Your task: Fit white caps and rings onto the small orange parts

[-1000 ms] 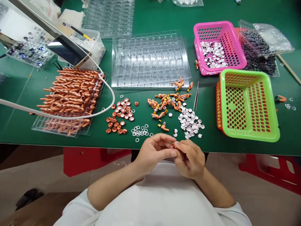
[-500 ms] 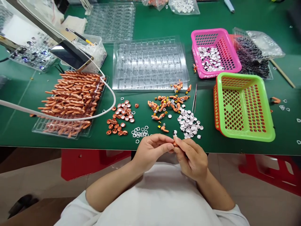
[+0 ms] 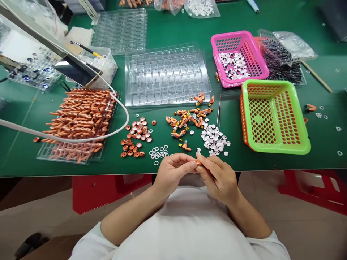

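My left hand (image 3: 175,170) and my right hand (image 3: 219,177) meet at the table's front edge. Between their fingertips is a small copper-coloured round cap (image 3: 199,163), pinched from both sides and mostly covered by fingers. Just beyond the hands lie orange earphone housings (image 3: 186,146) with yellow tabs, jumbled together. To their right spreads a heap of small white round pieces (image 3: 214,139). White rings (image 3: 158,153) lie left of the hands, and behind them sit loose copper-coloured caps (image 3: 135,135), some with pale insides.
Tweezers (image 3: 218,112) lie behind the white pieces. A green basket (image 3: 303,141) and a pink basket (image 3: 230,83) stand to the right. Clear trays (image 3: 168,74) lie at the back. Leftward, copper-coloured stems (image 3: 81,112) fill a tray under a white cable (image 3: 126,112) and a phone (image 3: 77,72).
The view has shifted slightly, so the table things appear a little further left. Both hands keep their pinch on the small cap, with only slight finger movement.
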The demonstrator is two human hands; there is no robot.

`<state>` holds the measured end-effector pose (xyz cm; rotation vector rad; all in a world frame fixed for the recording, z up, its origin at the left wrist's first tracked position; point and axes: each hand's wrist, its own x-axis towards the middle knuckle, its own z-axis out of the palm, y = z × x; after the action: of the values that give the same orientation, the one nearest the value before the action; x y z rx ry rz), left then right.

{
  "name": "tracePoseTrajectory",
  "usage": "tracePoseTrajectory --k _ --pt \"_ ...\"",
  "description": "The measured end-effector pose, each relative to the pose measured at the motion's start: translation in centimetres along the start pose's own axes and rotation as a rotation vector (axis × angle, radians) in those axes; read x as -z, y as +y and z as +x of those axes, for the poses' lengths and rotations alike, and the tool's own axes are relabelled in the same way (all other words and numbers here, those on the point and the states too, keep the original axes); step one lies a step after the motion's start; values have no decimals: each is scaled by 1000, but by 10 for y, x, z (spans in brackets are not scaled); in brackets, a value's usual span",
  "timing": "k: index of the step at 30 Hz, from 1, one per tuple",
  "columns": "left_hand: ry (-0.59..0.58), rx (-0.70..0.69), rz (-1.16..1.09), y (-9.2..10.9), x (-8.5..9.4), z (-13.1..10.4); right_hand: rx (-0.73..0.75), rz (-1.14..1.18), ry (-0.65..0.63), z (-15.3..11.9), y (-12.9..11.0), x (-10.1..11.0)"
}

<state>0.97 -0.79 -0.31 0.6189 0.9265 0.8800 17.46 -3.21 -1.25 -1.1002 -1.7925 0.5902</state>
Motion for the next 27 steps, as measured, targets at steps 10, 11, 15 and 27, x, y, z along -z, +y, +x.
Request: tracePoseTrajectory --k 10,11,15,27 --pt "51 63 -79 0 -6 -1 -39 60 -13 -3 1 -5" --pt "52 68 -75 0 -6 -1 -38 59 -12 -3 1 -6" --pt "54 82 7 0 -5 -5 -26 45 -29 -5 -1 -4" --pt "60 -43 201 5 -9 -16 58 -95 -182 -2 1 12"
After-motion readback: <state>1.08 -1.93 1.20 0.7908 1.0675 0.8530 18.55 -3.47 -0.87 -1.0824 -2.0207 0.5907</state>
